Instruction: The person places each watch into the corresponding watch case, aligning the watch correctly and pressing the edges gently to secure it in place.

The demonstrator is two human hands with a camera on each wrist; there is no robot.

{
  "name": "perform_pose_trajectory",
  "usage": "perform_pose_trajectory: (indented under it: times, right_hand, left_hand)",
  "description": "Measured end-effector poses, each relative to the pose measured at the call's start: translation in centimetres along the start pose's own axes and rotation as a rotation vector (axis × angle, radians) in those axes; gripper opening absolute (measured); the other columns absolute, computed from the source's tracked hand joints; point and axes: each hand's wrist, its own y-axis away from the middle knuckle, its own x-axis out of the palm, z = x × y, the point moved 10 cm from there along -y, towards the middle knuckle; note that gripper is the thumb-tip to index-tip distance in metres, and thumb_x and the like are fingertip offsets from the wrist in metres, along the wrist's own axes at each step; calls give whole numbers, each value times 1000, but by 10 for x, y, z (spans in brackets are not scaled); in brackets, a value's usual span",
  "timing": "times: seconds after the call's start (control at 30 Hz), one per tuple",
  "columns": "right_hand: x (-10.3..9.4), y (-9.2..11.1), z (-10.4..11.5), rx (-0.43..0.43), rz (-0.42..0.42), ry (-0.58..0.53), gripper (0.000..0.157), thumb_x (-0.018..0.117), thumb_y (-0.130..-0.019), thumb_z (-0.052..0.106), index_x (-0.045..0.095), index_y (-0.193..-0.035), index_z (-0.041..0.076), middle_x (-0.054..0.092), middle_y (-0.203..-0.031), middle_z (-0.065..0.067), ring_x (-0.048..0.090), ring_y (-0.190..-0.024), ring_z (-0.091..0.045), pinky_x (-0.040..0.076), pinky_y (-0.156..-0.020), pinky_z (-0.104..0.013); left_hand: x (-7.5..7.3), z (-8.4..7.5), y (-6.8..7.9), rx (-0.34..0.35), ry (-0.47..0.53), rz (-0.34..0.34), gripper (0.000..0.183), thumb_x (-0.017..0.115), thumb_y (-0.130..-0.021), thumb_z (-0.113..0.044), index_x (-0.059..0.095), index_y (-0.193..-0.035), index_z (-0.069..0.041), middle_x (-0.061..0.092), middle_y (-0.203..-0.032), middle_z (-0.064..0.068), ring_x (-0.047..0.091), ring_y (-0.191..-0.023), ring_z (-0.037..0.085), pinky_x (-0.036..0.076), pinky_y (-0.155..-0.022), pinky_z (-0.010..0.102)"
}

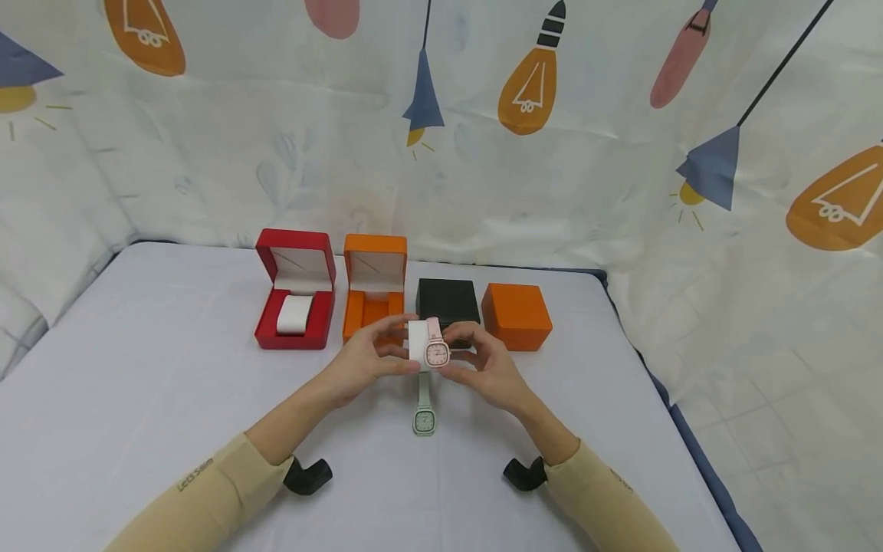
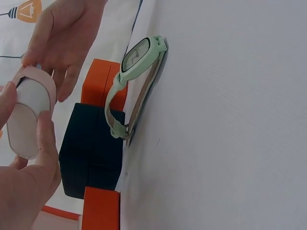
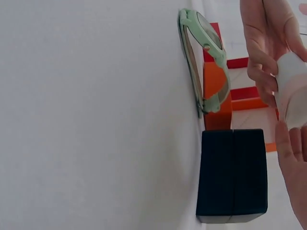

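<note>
My left hand (image 1: pixel 369 356) grips a white watch cushion (image 1: pixel 417 343) above the table, thumb and fingers on its left side. A pink watch (image 1: pixel 437 353) with a squarish face lies round the cushion's right part. My right hand (image 1: pixel 490 368) pinches the watch from the right with curled fingers and thumb. In the left wrist view the pink strap (image 2: pixel 41 76) curves over the cushion's end. Below the hands a mint green watch (image 1: pixel 424 420) rests on the table, its strap forming a closed loop in the right wrist view.
Behind the hands stand an open red watch box (image 1: pixel 262 326) with a white cushion (image 1: pixel 294 314) in it, an open orange box (image 1: pixel 375 247) with no cushion visible, a closed dark box (image 1: pixel 447 295) and a closed orange box (image 1: pixel 517 318). A patterned curtain (image 1: pixel 276 153) hangs behind the table.
</note>
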Motion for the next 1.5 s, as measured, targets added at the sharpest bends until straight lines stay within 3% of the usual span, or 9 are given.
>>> perform_pose_trajectory:
  times: [0.17, 0.3, 0.43, 1.2, 1.5]
  right_hand:
    - [1, -2, -2, 54, 76, 36, 71, 78, -86, -8, 47, -147, 6, 48, -147, -10, 49, -132, -31, 48, -107, -44]
    - [4, -1, -8, 146, 122, 59, 79, 81, -86, -4, 43, -153, 12, 42, -155, -4, 48, -135, -30, 49, -106, -39]
    - [6, 0, -11, 183, 133, 44, 81, 81, -85, -4, 42, -154, 13, 40, -157, -2, 51, -133, -30, 51, -103, -39]
    - [11, -1, -11, 155, 140, -24, 80, 78, -83, -14, 44, -153, 8, 41, -157, -6, 56, -129, -34, 55, -96, -40]
    - [17, -3, -9, 135, 157, -25, 83, 78, -83, -14, 41, -155, 6, 41, -157, -9, 56, -127, -35, 55, -96, -40]
  left_hand:
    - [1, -2, 2, 13, -22, 26, 79, 84, -87, -14, 44, -154, -12, 52, -138, 15, 61, -112, 34, 57, -91, 37]
    - [2, -1, 4, 12, -47, 32, 81, 85, -86, -15, 43, -154, -11, 53, -139, 15, 61, -113, 33, 55, -94, 40]
    - [1, 0, 6, 18, -58, 21, 80, 85, -86, -14, 42, -153, -11, 52, -140, 15, 61, -114, 33, 55, -95, 42]
    - [-4, 0, 14, 49, -148, -47, 74, 89, -83, -17, 52, -147, -14, 54, -141, 11, 66, -110, 28, 56, -93, 42]
    - [1, -5, 14, 74, -133, -27, 75, 88, -82, -12, 51, -147, -14, 54, -140, 11, 66, -110, 28, 58, -90, 40]
